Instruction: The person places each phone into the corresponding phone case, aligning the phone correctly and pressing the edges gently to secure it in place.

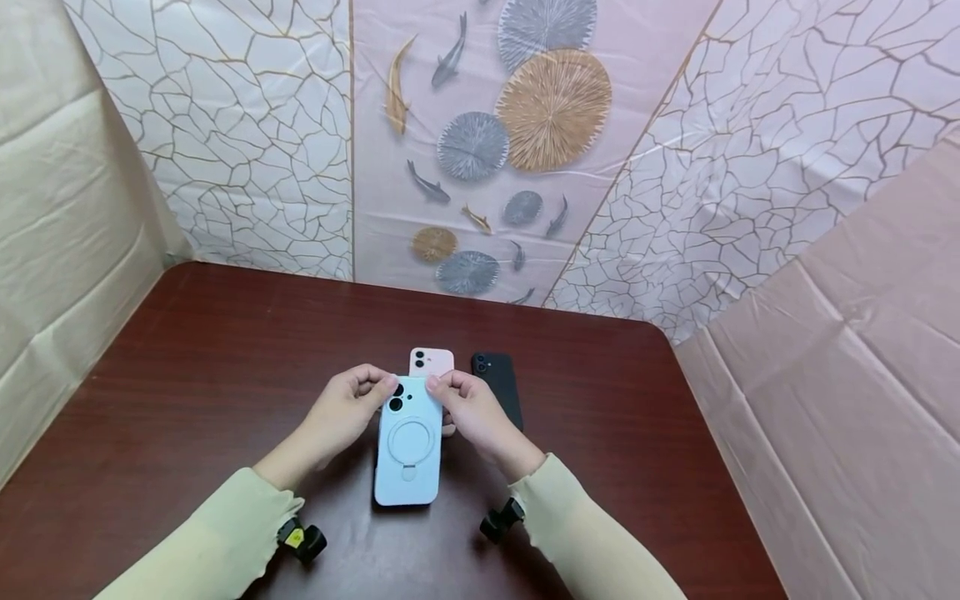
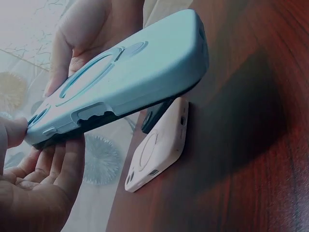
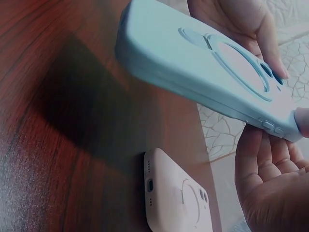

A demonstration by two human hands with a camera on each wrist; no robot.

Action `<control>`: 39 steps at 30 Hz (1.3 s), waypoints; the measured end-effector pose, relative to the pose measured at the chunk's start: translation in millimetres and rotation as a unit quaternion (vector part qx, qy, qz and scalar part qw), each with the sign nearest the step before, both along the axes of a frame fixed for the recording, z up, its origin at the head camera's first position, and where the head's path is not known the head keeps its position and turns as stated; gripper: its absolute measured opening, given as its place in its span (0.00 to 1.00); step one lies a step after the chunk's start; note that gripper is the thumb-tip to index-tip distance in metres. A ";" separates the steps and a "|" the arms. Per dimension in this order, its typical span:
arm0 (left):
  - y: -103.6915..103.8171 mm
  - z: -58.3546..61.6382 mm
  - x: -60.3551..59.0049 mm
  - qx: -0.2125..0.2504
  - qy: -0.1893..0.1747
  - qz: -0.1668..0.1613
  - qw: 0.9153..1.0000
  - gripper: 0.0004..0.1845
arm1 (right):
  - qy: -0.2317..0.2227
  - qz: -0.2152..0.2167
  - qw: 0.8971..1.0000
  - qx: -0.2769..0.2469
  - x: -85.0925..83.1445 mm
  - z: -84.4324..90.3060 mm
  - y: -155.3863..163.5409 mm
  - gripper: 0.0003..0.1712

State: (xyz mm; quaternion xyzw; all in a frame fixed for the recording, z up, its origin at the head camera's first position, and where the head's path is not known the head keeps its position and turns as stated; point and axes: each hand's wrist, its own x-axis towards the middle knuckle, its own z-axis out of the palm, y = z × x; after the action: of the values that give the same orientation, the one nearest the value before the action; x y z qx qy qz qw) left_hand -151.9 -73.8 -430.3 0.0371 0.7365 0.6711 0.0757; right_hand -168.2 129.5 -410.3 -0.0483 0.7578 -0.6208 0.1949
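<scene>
A phone in a light blue case (image 1: 408,487), camera end away from me, is held up above the table. The case carries a ring and a small round-ended tab on its back. My left hand (image 1: 337,421) pinches the upper left corner by the camera lenses, thumb on top. At the upper right corner my right hand (image 1: 480,417) does the same. In the left wrist view, the left fingers (image 2: 63,166) curl beneath the case, whose side has a cutout. The right fingers (image 3: 248,150) lie under the edge beside the buttons in the right wrist view.
Behind the blue case, a pink phone or case (image 1: 442,358) lies on the dark red wooden table (image 1: 225,350), partly hidden. A black one (image 1: 504,383) lies to its right, half behind my right hand. Patterned cloth (image 1: 262,142) hangs along the table's back edge.
</scene>
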 end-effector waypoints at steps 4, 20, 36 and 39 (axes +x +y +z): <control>0.1 1.9 2.6 -0.014 0.022 0.002 1.000 0.15 | -0.005 0.002 1.000 -0.009 -3.2 -8.0 1.4 0.15; 0.4 -0.6 4.5 -0.010 0.054 0.006 0.998 0.12 | -0.002 0.021 1.000 -0.018 9.3 19.3 -3.1 0.12; 1.5 -2.4 5.2 -0.040 0.060 0.028 0.997 0.12 | -0.003 0.029 1.000 -0.013 -3.3 -10.1 1.4 0.14; 2.0 -2.6 5.1 -0.038 0.056 0.033 0.997 0.12 | -0.007 0.031 0.999 -0.017 -3.0 -9.0 1.4 0.13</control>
State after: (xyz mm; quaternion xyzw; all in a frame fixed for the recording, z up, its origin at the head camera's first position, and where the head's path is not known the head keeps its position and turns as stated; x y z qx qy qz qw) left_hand -146.9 -71.8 -432.8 0.0478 0.7656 0.6414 0.0137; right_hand -171.2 130.9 -419.3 -0.0709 0.7439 -0.6276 0.2186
